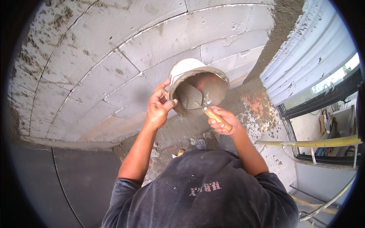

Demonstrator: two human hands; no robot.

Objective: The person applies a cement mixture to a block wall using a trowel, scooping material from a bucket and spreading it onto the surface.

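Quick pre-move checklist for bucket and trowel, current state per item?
1. Left hand grips the bucket rim: ok.
2. Right hand closed on the trowel's wooden handle: ok.
3. Trowel blade inside the bucket: ok.
4. Bucket tilted with its mouth toward the person: ok.
5. Mortar left in the bucket: cannot tell.
6. Footing below: cannot tell, the torso hides most of it.

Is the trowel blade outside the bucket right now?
No, the trowel blade sits inside the tilted bucket, its wooden handle held by the right hand.
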